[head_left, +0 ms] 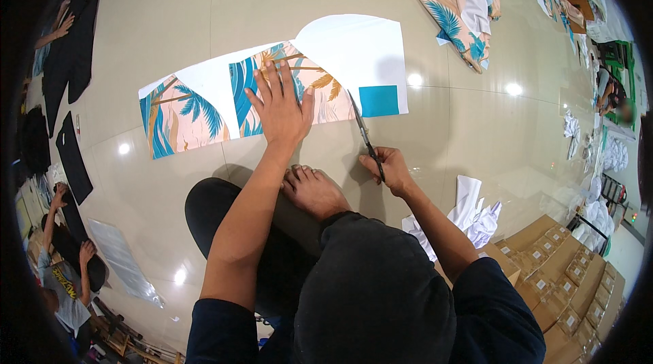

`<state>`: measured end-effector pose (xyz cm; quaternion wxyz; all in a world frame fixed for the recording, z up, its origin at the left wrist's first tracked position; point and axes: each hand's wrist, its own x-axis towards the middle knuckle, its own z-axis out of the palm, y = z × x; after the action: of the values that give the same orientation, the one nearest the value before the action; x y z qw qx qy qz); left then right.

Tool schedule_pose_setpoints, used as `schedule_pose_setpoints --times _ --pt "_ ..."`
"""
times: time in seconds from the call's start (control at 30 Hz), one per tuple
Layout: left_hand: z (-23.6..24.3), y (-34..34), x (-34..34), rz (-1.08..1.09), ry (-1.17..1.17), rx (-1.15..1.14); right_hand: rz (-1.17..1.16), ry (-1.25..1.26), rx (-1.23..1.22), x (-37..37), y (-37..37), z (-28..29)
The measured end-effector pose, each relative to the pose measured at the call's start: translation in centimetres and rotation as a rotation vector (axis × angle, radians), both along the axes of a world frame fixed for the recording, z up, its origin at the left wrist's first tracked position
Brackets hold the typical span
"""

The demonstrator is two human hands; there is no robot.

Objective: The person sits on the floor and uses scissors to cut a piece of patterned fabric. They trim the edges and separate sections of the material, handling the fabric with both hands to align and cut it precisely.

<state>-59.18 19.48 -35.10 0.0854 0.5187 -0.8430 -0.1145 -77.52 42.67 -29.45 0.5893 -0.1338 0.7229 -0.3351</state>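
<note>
A flat length of fabric (pixel 197 118) lies on the tiled floor, white with printed panels of pink, teal and gold palm leaves. My left hand (pixel 281 109) rests flat on the middle printed panel, fingers spread. In my right hand (pixel 391 168) is a pair of scissors (pixel 367 138), its handles gripped near the fabric's lower edge. The blades point away from me, along the curved border between the printed panel and the white part. Right beside them is a solid teal rectangle (pixel 379 100) on the white. How far apart the blades stand is hard to make out.
Crumpled printed fabric (pixel 452 13) lies at the far right. White cloth scraps (pixel 469 211) sit by my right forearm, near stacked cardboard boxes (pixel 568 275). To the left are dark garments (pixel 71 44), a clear plastic sheet (pixel 122 262) and other people. My bare foot (pixel 314 190) is just below the fabric.
</note>
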Motion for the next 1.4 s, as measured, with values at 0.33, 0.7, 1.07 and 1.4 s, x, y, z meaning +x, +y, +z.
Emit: schedule_pose_setpoints --times 0.33,0.7,1.07,1.4 --pt "-0.2 -0.1 0.2 -0.01 0.0 -0.016 0.086 0.07 0.027 -1.0 -0.3 0.4" --pt "-0.1 -0.1 0.1 -0.01 0.014 -0.02 0.078 -0.015 0.02 -1.9 -0.8 0.6" --pt "-0.1 -0.1 0.2 -0.009 0.017 -0.035 0.11 -0.011 0.005 -2.9 -2.8 0.7" --pt "0.3 -0.1 0.2 -0.008 0.03 -0.023 0.22 0.088 0.029 -4.0 -2.9 0.1"
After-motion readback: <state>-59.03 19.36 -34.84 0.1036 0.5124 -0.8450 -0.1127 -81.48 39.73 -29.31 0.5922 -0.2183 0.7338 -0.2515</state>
